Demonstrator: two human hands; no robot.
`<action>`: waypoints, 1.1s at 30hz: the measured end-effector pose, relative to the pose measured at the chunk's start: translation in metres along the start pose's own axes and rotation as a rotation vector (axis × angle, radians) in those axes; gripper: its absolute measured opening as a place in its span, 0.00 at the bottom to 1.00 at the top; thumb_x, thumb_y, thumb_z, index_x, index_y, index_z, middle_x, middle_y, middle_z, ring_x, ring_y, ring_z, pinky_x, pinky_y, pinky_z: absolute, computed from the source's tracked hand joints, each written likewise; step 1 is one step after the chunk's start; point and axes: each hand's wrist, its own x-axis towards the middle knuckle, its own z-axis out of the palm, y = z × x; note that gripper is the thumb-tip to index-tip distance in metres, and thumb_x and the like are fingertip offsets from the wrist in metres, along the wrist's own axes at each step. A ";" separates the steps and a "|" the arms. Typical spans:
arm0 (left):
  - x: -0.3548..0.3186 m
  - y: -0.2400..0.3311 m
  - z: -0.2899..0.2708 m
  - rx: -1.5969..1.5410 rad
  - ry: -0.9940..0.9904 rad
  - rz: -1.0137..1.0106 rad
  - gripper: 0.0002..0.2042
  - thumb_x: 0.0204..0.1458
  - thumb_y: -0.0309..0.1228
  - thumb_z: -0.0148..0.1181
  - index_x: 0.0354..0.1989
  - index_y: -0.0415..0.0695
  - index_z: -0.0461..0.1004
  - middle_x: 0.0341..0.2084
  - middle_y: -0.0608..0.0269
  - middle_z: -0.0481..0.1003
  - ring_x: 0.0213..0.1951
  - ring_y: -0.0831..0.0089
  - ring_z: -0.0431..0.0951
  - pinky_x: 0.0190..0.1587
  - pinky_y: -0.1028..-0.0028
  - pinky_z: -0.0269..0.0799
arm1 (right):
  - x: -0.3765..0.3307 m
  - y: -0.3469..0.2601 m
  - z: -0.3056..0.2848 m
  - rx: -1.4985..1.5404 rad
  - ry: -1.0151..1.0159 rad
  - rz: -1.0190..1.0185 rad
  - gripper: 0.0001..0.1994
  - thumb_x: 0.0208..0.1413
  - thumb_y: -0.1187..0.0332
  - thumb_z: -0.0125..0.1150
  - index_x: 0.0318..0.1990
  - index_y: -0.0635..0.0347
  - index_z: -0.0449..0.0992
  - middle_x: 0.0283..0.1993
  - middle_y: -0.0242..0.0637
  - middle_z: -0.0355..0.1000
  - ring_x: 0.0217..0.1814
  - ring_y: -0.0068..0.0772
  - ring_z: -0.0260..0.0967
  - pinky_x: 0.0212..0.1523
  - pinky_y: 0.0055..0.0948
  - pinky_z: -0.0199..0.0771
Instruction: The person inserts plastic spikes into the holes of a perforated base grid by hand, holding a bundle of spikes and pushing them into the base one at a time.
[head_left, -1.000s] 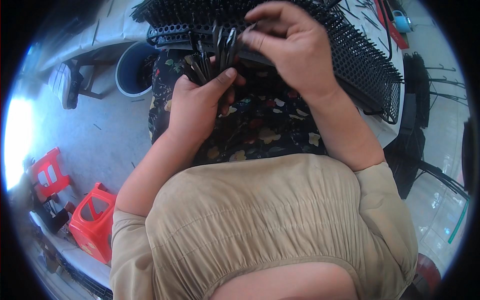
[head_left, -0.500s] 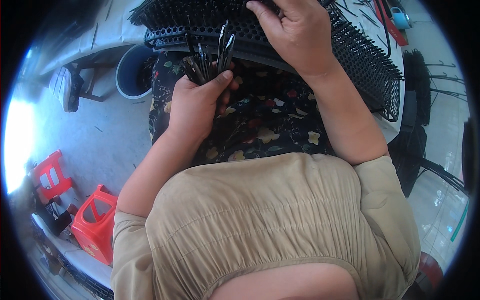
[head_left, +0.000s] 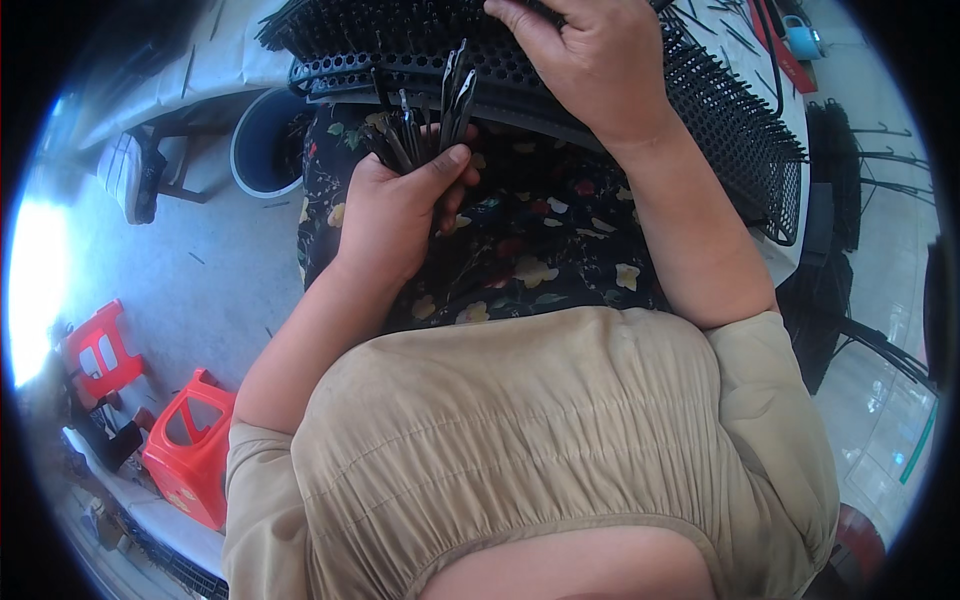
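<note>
My left hand [head_left: 400, 205] is closed around a bundle of thin, flat black pieces [head_left: 410, 138], above my lap. Their upper ends fan out, and a few show shiny, slotted tips. My right hand [head_left: 605, 75] is over a black perforated rack [head_left: 400, 82], its thumb stretched to the left. The other fingers run past the top edge of the picture, so what they hold, if anything, is hidden. Many slim black pieces [head_left: 340, 30] stand upright in the rack's holes, close together.
White-covered tables [head_left: 150, 85] stand beyond and beside the rack. A blue-grey bucket [head_left: 262, 150] is on the floor at left, near a shoe [head_left: 132, 178]. Red plastic stools [head_left: 190, 450] are at lower left. Black bundles on wire hooks [head_left: 835, 170] and a light-blue mug [head_left: 802, 38] are at right.
My right hand has shifted slightly to the left over the rack. The bundle in my left hand has tilted slightly; its grip looks the same.
</note>
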 end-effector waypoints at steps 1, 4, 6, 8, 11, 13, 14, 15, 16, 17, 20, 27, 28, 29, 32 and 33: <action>0.000 0.000 -0.001 -0.015 0.004 -0.002 0.11 0.57 0.27 0.59 0.47 0.39 0.75 0.26 0.66 0.75 0.22 0.83 0.69 0.21 0.83 0.63 | -0.002 0.005 0.003 0.035 -0.012 -0.036 0.11 0.42 0.80 0.67 0.36 0.60 0.77 0.30 0.38 0.75 0.34 0.42 0.72 0.36 0.34 0.70; -0.001 0.000 0.000 -0.049 -0.029 0.017 0.11 0.57 0.27 0.59 0.48 0.39 0.75 0.26 0.66 0.75 0.22 0.84 0.69 0.21 0.83 0.62 | -0.008 0.010 0.004 -0.002 0.024 -0.093 0.10 0.45 0.79 0.68 0.37 0.63 0.77 0.32 0.37 0.76 0.35 0.35 0.74 0.37 0.29 0.72; -0.004 0.000 -0.004 -0.074 -0.049 0.032 0.12 0.57 0.27 0.59 0.48 0.38 0.75 0.26 0.66 0.75 0.22 0.84 0.69 0.21 0.83 0.62 | -0.002 -0.025 -0.003 0.243 -0.096 0.330 0.09 0.47 0.78 0.67 0.38 0.64 0.77 0.33 0.37 0.76 0.36 0.30 0.74 0.37 0.26 0.73; -0.006 0.001 -0.003 -0.094 -0.084 0.048 0.12 0.57 0.27 0.59 0.49 0.38 0.75 0.26 0.66 0.75 0.22 0.84 0.69 0.21 0.83 0.63 | -0.007 -0.028 -0.010 0.644 -0.173 0.352 0.08 0.53 0.77 0.64 0.40 0.67 0.76 0.34 0.36 0.76 0.37 0.20 0.74 0.38 0.19 0.74; -0.006 0.003 -0.001 -0.036 -0.152 0.056 0.13 0.57 0.27 0.59 0.50 0.38 0.74 0.26 0.66 0.75 0.22 0.84 0.69 0.22 0.83 0.63 | -0.004 -0.008 -0.013 1.009 -0.128 0.509 0.09 0.53 0.78 0.63 0.42 0.68 0.75 0.36 0.38 0.77 0.37 0.23 0.75 0.39 0.20 0.75; -0.005 0.004 0.000 -0.032 -0.143 0.019 0.14 0.57 0.27 0.59 0.51 0.38 0.74 0.25 0.66 0.75 0.23 0.84 0.69 0.22 0.83 0.63 | 0.004 -0.010 -0.023 0.860 -0.165 0.755 0.09 0.53 0.78 0.63 0.42 0.68 0.75 0.35 0.38 0.77 0.37 0.23 0.75 0.39 0.20 0.75; -0.005 0.004 0.000 -0.032 -0.144 0.019 0.14 0.57 0.27 0.59 0.51 0.38 0.74 0.25 0.66 0.75 0.23 0.84 0.69 0.22 0.83 0.63 | 0.010 -0.016 -0.027 0.702 -0.203 0.993 0.10 0.53 0.78 0.64 0.42 0.68 0.74 0.35 0.39 0.77 0.38 0.23 0.75 0.39 0.20 0.75; -0.006 0.004 0.000 -0.047 -0.154 0.028 0.14 0.57 0.27 0.59 0.51 0.38 0.74 0.25 0.66 0.75 0.22 0.84 0.69 0.22 0.83 0.63 | 0.012 -0.021 -0.029 0.727 -0.290 1.015 0.10 0.53 0.78 0.64 0.42 0.68 0.74 0.35 0.38 0.77 0.37 0.23 0.75 0.38 0.20 0.75; -0.008 0.004 0.000 -0.060 -0.160 0.037 0.14 0.57 0.27 0.59 0.51 0.38 0.74 0.25 0.67 0.75 0.22 0.84 0.69 0.22 0.83 0.63 | 0.012 -0.025 -0.028 0.756 -0.378 1.035 0.10 0.52 0.78 0.65 0.42 0.67 0.74 0.35 0.38 0.77 0.37 0.23 0.75 0.38 0.19 0.75; -0.008 0.004 0.000 -0.059 -0.156 0.037 0.14 0.57 0.27 0.59 0.51 0.38 0.74 0.25 0.67 0.75 0.22 0.84 0.69 0.22 0.83 0.63 | 0.009 -0.026 -0.026 0.823 -0.462 1.089 0.10 0.52 0.78 0.65 0.41 0.67 0.74 0.35 0.37 0.77 0.36 0.22 0.75 0.37 0.19 0.75; -0.008 0.004 0.001 -0.025 -0.152 0.041 0.13 0.57 0.27 0.59 0.50 0.38 0.75 0.24 0.67 0.75 0.22 0.84 0.69 0.22 0.83 0.63 | 0.005 -0.023 -0.024 0.766 -0.345 1.113 0.09 0.52 0.78 0.65 0.41 0.67 0.74 0.34 0.37 0.77 0.36 0.22 0.75 0.37 0.18 0.74; -0.001 0.001 0.000 0.061 -0.020 -0.073 0.10 0.57 0.27 0.58 0.45 0.38 0.76 0.24 0.66 0.75 0.21 0.83 0.68 0.22 0.82 0.64 | 0.004 -0.022 -0.024 0.091 0.064 0.362 0.06 0.52 0.82 0.63 0.36 0.64 0.73 0.31 0.33 0.74 0.33 0.20 0.74 0.33 0.20 0.72; 0.000 0.001 -0.001 0.064 -0.016 -0.069 0.09 0.57 0.26 0.58 0.45 0.38 0.77 0.24 0.66 0.75 0.21 0.83 0.68 0.21 0.82 0.64 | 0.003 -0.023 -0.022 0.046 0.050 0.329 0.07 0.51 0.82 0.64 0.36 0.64 0.74 0.30 0.35 0.74 0.32 0.22 0.74 0.32 0.21 0.73; 0.000 0.001 0.000 0.064 -0.016 -0.069 0.09 0.57 0.26 0.58 0.45 0.38 0.77 0.24 0.66 0.75 0.21 0.83 0.68 0.21 0.82 0.64 | 0.003 -0.024 -0.022 0.046 0.050 0.329 0.07 0.51 0.82 0.64 0.36 0.64 0.74 0.30 0.35 0.74 0.32 0.22 0.74 0.32 0.21 0.73; -0.001 0.002 0.003 0.090 -0.005 -0.086 0.09 0.57 0.26 0.58 0.44 0.38 0.77 0.23 0.66 0.75 0.20 0.83 0.68 0.21 0.82 0.64 | 0.005 -0.025 -0.022 0.024 0.041 0.313 0.07 0.50 0.82 0.64 0.36 0.64 0.74 0.30 0.37 0.75 0.31 0.25 0.75 0.32 0.21 0.72; 0.000 0.003 0.003 0.093 0.000 -0.090 0.09 0.57 0.26 0.58 0.44 0.38 0.77 0.23 0.66 0.75 0.20 0.83 0.68 0.21 0.82 0.64 | 0.005 -0.023 -0.022 0.029 0.047 0.318 0.07 0.50 0.82 0.64 0.36 0.63 0.74 0.30 0.38 0.75 0.31 0.27 0.76 0.31 0.22 0.73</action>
